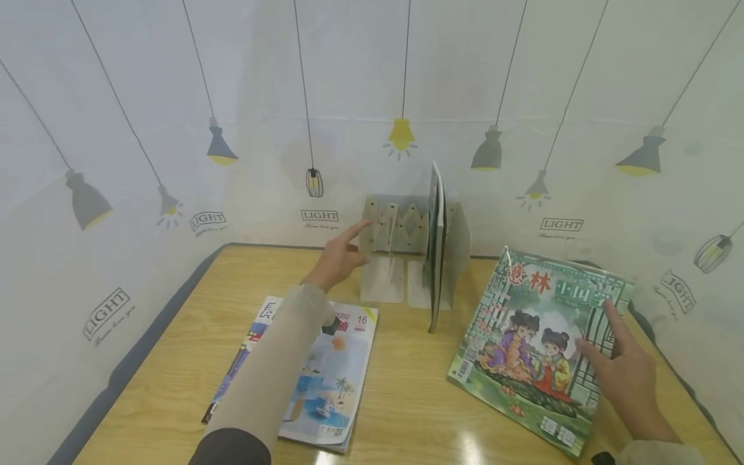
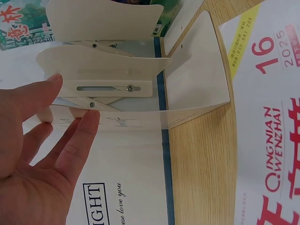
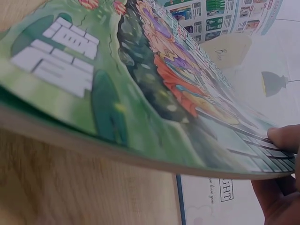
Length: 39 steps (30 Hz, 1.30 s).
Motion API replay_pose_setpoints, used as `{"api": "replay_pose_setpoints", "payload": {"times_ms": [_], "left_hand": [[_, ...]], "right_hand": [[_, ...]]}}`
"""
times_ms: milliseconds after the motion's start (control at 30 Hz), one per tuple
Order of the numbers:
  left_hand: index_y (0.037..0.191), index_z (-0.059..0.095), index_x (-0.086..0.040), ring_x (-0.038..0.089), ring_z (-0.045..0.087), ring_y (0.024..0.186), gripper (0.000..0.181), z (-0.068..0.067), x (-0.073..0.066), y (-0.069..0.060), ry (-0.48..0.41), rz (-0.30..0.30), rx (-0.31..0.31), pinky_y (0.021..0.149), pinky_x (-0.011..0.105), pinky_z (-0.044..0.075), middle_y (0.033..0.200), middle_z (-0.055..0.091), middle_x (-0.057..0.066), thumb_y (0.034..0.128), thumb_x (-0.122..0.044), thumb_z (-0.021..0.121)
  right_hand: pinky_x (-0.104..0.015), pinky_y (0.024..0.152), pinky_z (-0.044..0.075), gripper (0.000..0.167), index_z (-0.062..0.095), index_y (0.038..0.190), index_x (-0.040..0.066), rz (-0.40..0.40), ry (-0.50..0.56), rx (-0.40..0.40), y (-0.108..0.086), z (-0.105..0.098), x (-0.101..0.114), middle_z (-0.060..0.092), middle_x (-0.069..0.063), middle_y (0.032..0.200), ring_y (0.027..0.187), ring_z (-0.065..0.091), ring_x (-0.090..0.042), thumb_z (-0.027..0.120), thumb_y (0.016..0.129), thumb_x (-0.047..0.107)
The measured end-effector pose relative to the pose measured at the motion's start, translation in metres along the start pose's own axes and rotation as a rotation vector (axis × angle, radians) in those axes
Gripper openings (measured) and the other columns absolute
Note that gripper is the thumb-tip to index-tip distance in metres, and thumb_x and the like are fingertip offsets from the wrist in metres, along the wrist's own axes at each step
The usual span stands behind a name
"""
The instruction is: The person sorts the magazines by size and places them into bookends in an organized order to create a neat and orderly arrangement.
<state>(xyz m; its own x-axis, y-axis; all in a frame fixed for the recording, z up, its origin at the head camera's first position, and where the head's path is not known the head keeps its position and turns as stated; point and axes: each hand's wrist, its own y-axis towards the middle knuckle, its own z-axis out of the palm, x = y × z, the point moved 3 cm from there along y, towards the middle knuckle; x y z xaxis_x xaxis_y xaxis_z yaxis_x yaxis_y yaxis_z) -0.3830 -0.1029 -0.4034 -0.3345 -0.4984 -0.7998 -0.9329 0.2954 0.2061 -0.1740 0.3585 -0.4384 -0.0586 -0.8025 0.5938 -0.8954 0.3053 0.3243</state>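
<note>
At the back of the table stands a cream expandable bookend (image 1: pixel 382 281) with a scissor lattice and upright panels. My left hand (image 1: pixel 337 258) is at its left end. In the left wrist view the thumb and fingers (image 2: pixel 84 136) grip the end panel (image 2: pixel 197 115) at its edge. Upright in the bookend's right part is a thin magazine (image 1: pixel 437 258). A green magazine (image 1: pixel 523 336) with two cartoon children on its cover is in my right hand (image 1: pixel 630 374). The right thumb (image 3: pixel 283 138) presses on the cover, with fingers beneath; the magazine tilts up off the table.
Two overlapping magazines, one with a beach cover (image 1: pixel 331 387), lie under my left forearm (image 1: pixel 279 361). Behind the wooden table (image 1: pixel 407 394) a white wall covering (image 1: pixel 360 77) with printed lamps runs round the back and sides.
</note>
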Motion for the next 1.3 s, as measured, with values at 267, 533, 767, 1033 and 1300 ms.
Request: {"api": "replay_pose_setpoints", "payload": {"times_ms": [267,533,767,1033,1300], "left_hand": [[0.150,0.034,-0.040,0.027,0.058,0.113,0.084,0.001,-0.001,0.000,-0.008,-0.002,0.007,0.077,0.039,0.057,0.157,0.030,-0.004,0.0840,-0.004,0.072],[0.150,0.034,-0.040,0.029,0.055,0.117,0.084,0.001,-0.002,0.000,-0.006,-0.008,0.009,0.082,0.042,0.056,0.158,0.026,-0.007,0.0840,-0.005,0.072],[0.148,0.034,-0.046,0.026,0.059,0.111,0.085,0.001,-0.003,0.000,-0.019,-0.006,0.010,0.075,0.037,0.057,0.157,0.028,-0.007,0.0837,-0.004,0.072],[0.144,0.034,-0.053,0.026,0.057,0.115,0.087,0.000,-0.004,-0.001,-0.001,-0.003,0.000,0.079,0.039,0.056,0.157,0.027,-0.009,0.0836,-0.005,0.073],[0.144,0.034,-0.053,0.025,0.058,0.113,0.086,0.000,-0.004,-0.002,-0.009,-0.005,0.007,0.078,0.037,0.057,0.158,0.025,-0.008,0.0838,-0.005,0.072]], "right_hand": [[-0.026,0.034,0.028,0.084,0.022,0.154,0.034,-0.054,0.043,-0.090,-0.005,-0.002,0.017,0.034,-0.002,0.053,0.043,0.028,-0.012,0.072,0.089,0.021],[-0.021,0.035,0.032,0.085,0.024,0.154,0.035,-0.063,0.091,-0.135,-0.006,-0.002,0.024,0.050,-0.013,0.057,0.043,0.033,-0.007,0.074,0.087,0.018],[-0.020,0.035,0.030,0.087,0.028,0.153,0.034,-0.103,0.122,-0.192,-0.009,-0.002,0.033,0.053,-0.020,0.059,0.040,0.032,-0.008,0.076,0.084,0.011],[-0.021,0.031,0.024,0.091,0.032,0.152,0.031,-0.211,0.159,-0.261,-0.009,-0.005,0.044,0.029,0.003,0.046,0.037,0.023,-0.005,0.079,0.079,0.004],[-0.017,0.030,0.022,0.094,0.036,0.150,0.021,-0.311,0.239,-0.327,-0.012,-0.001,0.055,0.035,-0.001,0.054,0.038,0.019,0.002,0.080,0.072,-0.005]]}}
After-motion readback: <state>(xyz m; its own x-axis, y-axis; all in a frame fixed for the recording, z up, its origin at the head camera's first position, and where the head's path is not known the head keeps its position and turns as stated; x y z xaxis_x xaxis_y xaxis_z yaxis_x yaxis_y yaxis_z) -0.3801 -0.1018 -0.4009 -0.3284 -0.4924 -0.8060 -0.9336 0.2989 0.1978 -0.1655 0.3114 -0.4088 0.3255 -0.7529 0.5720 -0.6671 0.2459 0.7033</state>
